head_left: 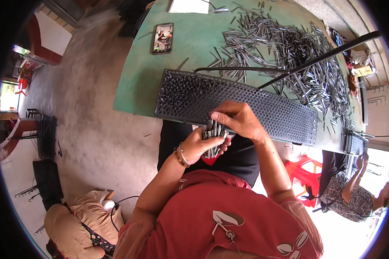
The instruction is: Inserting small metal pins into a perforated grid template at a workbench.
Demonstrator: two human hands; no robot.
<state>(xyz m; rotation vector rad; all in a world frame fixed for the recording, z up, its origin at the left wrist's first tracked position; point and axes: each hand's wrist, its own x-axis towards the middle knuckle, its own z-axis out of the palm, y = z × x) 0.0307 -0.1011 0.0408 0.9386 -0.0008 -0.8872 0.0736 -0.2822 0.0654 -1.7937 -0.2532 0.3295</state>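
A bundle of thin, dark and silvery pen-like sticks stands roughly upright in my left hand, its fingers wrapped round it. Just above the bundle's top, my right hand reaches over the near edge of a long black tray. Its thumb and fingers are drawn together, and what they may hold is too small to make out. Rows of round holes cover the tray. Those toward its left end look filled with dark pieces, while those toward the right look hollow.
A large heap of loose sticks covers the back right of the green table. A phone lies at the left. Black metal bars cross above the tray. Another person works at the right, near a red stool.
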